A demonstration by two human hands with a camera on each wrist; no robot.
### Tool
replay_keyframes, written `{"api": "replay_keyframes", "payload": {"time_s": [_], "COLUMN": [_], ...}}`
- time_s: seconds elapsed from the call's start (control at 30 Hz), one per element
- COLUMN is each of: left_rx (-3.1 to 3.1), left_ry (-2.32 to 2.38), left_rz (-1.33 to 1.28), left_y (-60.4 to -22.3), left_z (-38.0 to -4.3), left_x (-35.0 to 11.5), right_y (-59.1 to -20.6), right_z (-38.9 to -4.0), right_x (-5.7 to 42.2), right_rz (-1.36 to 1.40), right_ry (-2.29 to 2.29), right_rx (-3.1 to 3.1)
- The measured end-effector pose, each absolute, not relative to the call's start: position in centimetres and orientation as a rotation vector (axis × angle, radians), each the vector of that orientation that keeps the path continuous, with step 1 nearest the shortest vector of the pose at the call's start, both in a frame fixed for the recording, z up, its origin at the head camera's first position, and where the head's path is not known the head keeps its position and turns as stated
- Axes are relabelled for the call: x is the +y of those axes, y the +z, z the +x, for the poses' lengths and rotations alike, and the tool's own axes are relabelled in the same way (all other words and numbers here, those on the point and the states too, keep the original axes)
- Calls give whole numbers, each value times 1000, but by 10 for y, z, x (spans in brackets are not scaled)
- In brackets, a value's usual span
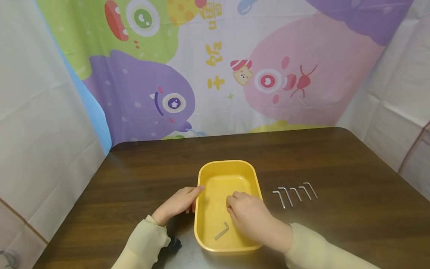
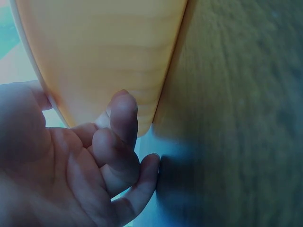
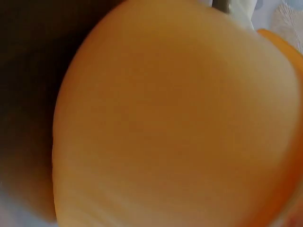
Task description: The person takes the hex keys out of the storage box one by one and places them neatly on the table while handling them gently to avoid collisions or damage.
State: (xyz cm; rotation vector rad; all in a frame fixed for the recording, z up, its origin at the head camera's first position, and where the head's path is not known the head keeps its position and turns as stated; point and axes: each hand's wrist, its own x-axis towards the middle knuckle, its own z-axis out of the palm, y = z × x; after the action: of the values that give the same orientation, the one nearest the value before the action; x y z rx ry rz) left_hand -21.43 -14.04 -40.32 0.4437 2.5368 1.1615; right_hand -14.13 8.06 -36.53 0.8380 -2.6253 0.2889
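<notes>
A yellow plastic tray (image 1: pixel 215 186) stands on the table with its long side running away from me. My left hand (image 1: pixel 179 201) holds its left wall, thumb over the rim. Against the outer wall (image 2: pixel 118 52), the other fingers are loosely bent in the left wrist view. My right hand (image 1: pixel 250 216) reaches over the right rim into the tray with curled fingers; whatever lies under the fingertips is hidden. One silver hex key (image 1: pixel 221 234) lies on the tray floor near the front. Only the tray's wall (image 3: pixel 165 118) fills the right wrist view.
To the right of the tray, several silver L-shaped hex keys (image 1: pixel 298 195) lie in a slanted row on the dark wood table (image 1: pixel 151 160). A small black object (image 1: pixel 174 244) is by the left sleeve. A cartoon-printed curtain (image 1: pixel 218 108) hangs behind the table.
</notes>
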Motion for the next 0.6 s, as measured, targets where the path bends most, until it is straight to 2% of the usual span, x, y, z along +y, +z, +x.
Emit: {"api": "replay_keyframes", "payload": {"time_s": [0.33,0.6], "left_rx": [2536,2526], "left_ry": [1162,1170], "left_rz": [441,443], "left_y": [-403,-402], "left_z": [-214,-215], "left_x": [-140,-140], "right_y": [-373,-383], "right_z": [-143,-141], "right_x": [66,60], "right_rz": [906,822], "right_ry": [250,161], "right_rx": [-2758,-2884]}}
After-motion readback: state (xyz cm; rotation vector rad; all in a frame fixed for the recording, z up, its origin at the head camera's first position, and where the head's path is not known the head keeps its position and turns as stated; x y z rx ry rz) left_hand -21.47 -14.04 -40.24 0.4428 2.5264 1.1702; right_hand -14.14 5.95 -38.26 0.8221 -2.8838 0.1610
